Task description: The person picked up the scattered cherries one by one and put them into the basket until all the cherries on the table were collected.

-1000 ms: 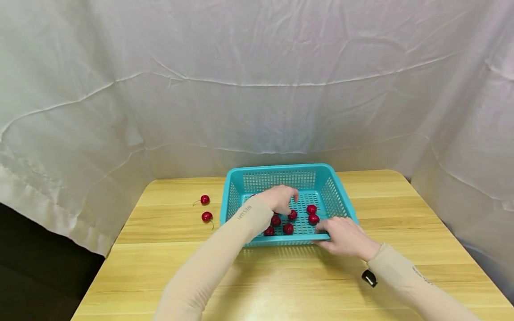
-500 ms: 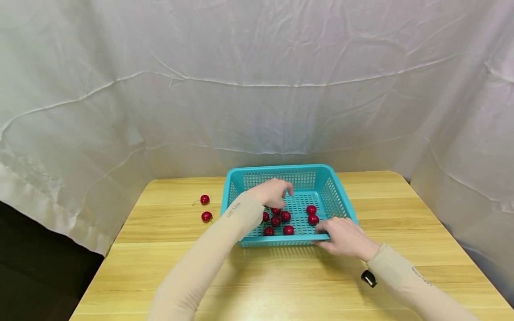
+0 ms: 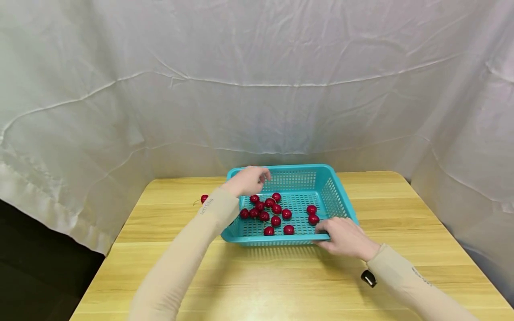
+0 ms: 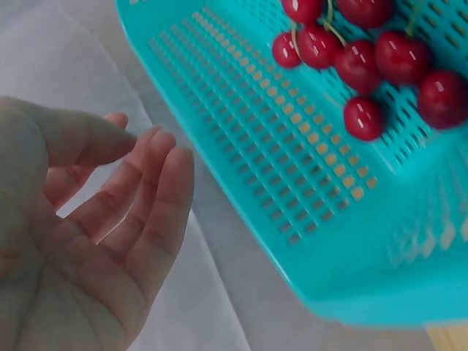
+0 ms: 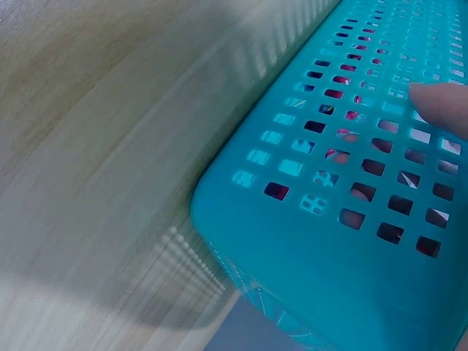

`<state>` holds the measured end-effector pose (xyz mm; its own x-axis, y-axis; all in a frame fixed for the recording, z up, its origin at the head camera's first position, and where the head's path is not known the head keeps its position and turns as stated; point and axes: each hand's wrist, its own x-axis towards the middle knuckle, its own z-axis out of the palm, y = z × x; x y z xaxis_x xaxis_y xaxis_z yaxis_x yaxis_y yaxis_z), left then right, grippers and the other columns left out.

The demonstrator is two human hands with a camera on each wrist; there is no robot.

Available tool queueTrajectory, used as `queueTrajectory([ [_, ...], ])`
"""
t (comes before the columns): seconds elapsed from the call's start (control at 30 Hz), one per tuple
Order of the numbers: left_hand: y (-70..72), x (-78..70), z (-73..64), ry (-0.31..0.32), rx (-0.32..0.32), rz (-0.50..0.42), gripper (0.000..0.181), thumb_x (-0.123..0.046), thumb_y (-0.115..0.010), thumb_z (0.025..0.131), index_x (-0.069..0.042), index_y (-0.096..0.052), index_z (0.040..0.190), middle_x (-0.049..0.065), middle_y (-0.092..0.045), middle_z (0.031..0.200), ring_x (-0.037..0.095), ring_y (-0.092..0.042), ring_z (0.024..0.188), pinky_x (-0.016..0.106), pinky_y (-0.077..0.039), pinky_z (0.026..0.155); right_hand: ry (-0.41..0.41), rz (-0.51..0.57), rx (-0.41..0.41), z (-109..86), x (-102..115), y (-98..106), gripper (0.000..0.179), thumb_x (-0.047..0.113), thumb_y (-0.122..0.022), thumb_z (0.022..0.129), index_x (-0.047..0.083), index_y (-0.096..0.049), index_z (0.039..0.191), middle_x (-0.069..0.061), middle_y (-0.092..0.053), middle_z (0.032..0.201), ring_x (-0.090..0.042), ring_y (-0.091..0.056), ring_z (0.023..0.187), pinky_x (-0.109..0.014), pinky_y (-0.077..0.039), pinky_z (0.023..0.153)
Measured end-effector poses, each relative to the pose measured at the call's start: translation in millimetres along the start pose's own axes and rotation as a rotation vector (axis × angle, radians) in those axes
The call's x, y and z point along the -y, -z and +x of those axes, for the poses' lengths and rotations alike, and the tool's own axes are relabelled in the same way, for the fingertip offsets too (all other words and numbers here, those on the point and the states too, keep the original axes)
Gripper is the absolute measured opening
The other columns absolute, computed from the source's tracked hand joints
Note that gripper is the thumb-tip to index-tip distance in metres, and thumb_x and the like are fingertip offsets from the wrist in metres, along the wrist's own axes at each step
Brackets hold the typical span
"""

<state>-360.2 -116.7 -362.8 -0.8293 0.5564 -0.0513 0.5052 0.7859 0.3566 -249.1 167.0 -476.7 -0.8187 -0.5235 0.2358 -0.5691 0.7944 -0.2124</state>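
Observation:
A turquoise plastic basket (image 3: 299, 168) with perforated walls sits on the table, holding several red cherries (image 3: 276, 209). Most of them cluster in its left half; two lie together near the right wall. My left hand (image 3: 248, 179) hovers over the basket's back left part, fingers loosely bent and nothing between them, as the left wrist view confirms. My right hand (image 3: 345, 236) grips the front right rim, with the thumb (image 5: 442, 108) against the outer wall and the fingers inside. On the table left of the basket lies a stemmed cherry (image 3: 204, 199), partly behind my left sleeve.
The wooden table (image 3: 405, 223) extends around the basket on both sides and in front. A pale cloth (image 3: 277, 120) hangs behind and along the sides. A black wrist device (image 3: 369, 278) shows under my right sleeve.
My left hand has risen and moved left from the basket's middle, uncovering more cherries. My sleeve now hides one of the two cherries on the table. The right hand has stayed put.

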Motion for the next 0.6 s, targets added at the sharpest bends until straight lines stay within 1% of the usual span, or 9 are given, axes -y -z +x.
queueTrajectory([
  [0.1,4.6,11.4,-3.8,0.023,-0.067,0.001,0.035,-0.001,-0.044,0.096,-0.011,-0.062,0.124,0.011,-0.067,0.12,0.024,-0.061,0.104,0.038,-0.054,0.092,-0.002,-0.005,0.0,0.3,-1,-1,0.013,0.034,-0.081,0.082,0.023,-0.074,0.086,0.015,-0.068,0.076,0.003,-0.045,0.06,-0.016,-0.035,0.048],
  [0.2,9.0,22.1,-6.9,0.041,-0.123,-0.001,0.034,-0.001,-0.045,0.095,-0.01,-0.062,0.124,0.012,-0.067,0.118,0.025,-0.061,0.1,0.039,-0.054,0.091,-0.003,-0.008,-0.001,0.7,-2,-1,0.013,0.034,-0.081,0.082,0.024,-0.074,0.086,0.015,-0.066,0.075,0.002,-0.044,0.059,-0.017,-0.035,0.047],
  [0.3,12.3,33.9,-10.5,0.058,-0.175,-0.004,0.035,-0.002,-0.046,0.094,-0.008,-0.061,0.125,0.013,-0.067,0.116,0.024,-0.06,0.092,0.038,-0.053,0.086,0.001,-0.008,-0.001,1.2,-2,-1,0.012,0.034,-0.081,0.082,0.024,-0.074,0.085,0.016,-0.065,0.074,0.002,-0.044,0.059,-0.017,-0.035,0.047],
  [0.43,15.0,50.1,-17.7,0.107,-0.229,-0.017,0.035,-0.003,-0.047,0.094,-0.007,-0.061,0.126,0.012,-0.066,0.115,0.024,-0.058,0.084,0.037,-0.051,0.079,0.008,-0.011,-0.008,2.0,-2,-1,0.013,0.034,-0.081,0.082,0.024,-0.074,0.085,0.016,-0.065,0.074,0.002,-0.044,0.059,-0.017,-0.035,0.047],
  [0.5,15.6,57.9,-21.8,0.136,-0.251,-0.027,0.035,-0.004,-0.047,0.094,-0.006,-0.061,0.126,0.013,-0.066,0.115,0.026,-0.059,0.087,0.038,-0.052,0.081,0.008,-0.013,-0.011,2.1,-2,-1,0.013,0.034,-0.081,0.082,0.024,-0.074,0.085,0.015,-0.066,0.074,0.002,-0.045,0.06,-0.017,-0.036,0.048],
  [0.6,16.3,69.3,-28.1,0.162,-0.286,-0.042,0.035,-0.003,-0.048,0.093,-0.005,-0.061,0.126,0.015,-0.068,0.118,0.03,-0.061,0.095,0.043,-0.055,0.087,0.007,-0.011,-0.011,1.8,-3,-1,0.013,0.034,-0.081,0.082,0.024,-0.074,0.085,0.015,-0.067,0.075,0.002,-0.046,0.061,-0.017,-0.036,0.048],
])
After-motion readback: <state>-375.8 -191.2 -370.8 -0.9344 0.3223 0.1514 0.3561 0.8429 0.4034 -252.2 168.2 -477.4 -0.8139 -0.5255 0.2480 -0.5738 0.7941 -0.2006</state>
